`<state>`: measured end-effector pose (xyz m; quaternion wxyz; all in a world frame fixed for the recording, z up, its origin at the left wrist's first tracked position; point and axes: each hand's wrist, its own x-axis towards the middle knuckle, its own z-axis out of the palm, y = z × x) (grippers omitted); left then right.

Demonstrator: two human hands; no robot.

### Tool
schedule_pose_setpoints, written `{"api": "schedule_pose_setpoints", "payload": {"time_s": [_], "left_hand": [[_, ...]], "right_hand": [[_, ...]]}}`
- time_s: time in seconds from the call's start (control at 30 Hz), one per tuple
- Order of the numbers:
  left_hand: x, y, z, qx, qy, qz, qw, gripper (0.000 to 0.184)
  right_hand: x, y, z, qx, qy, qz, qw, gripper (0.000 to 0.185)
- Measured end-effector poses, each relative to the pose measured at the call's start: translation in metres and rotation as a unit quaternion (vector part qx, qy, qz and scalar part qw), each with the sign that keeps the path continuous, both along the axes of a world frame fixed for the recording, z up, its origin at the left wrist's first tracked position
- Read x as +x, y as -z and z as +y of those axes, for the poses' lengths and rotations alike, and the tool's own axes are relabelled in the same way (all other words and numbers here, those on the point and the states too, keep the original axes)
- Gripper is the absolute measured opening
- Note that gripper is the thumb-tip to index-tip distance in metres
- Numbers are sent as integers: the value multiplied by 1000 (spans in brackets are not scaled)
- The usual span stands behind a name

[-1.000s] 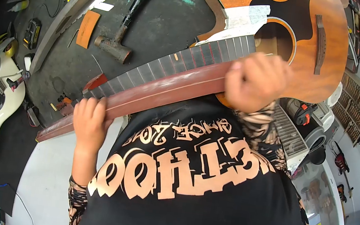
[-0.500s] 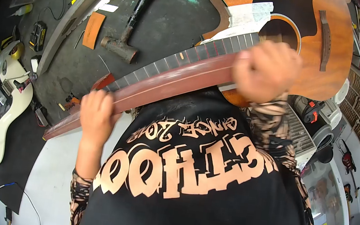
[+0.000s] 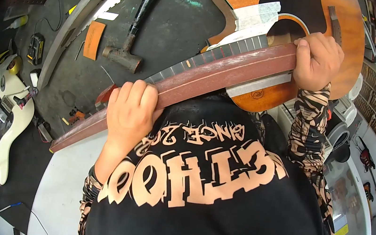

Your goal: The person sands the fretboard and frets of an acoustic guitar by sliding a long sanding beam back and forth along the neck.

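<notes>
A long reddish-brown beam (image 3: 222,74) lies along the fretboard (image 3: 195,60) of an acoustic guitar (image 3: 343,57). My left hand (image 3: 130,107) is wrapped over the beam left of its middle, fingers closed on it. At the beam's right end, near the soundhole, my right hand (image 3: 318,61) grips it with the thumb on top. White masking tape (image 3: 257,16) covers the guitar top beside the fretboard. A pale strip (image 3: 258,85) shows below the beam, over the guitar's lower edge.
On the dark bench (image 3: 177,21) lie a hammer (image 3: 128,48), an orange block (image 3: 93,40), a long curved grey bar (image 3: 69,30) and a yellow-black tool (image 3: 35,49). A cream electric guitar body (image 3: 13,128) is at the left. A glass-topped case (image 3: 345,205) stands at the right.
Both hands have moved right, my right hand farther toward the guitar's bridge. The beam has shifted right along the fretboard with them, and the pale strip now shows below it.
</notes>
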<state>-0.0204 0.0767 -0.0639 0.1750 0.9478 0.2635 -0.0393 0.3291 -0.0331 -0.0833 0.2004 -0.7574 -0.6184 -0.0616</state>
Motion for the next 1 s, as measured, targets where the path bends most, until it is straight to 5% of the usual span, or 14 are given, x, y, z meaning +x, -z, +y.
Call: {"api": "schedule_pose_setpoints", "payload": {"time_s": [0.13,0.4,0.6,0.8,1.0], "left_hand": [[-81,1,13,14,-33,24,999,47],[-20,-2,16,-22,-3,12,1000,51],[-95,-2,24,-24,-23,67,997,50],[-20,-4,22,-20,-2,18,1000,47],[-86,-5,34,7,-31,74,997,42]], "right_hand": [[-70,1,21,29,0,26,999,18],[4,8,12,15,-20,-6,1000,13],[-92,5,35,52,-6,37,998,15],[6,5,15,-3,-2,-24,1000,16],[-78,5,39,41,1,15,999,14]]}}
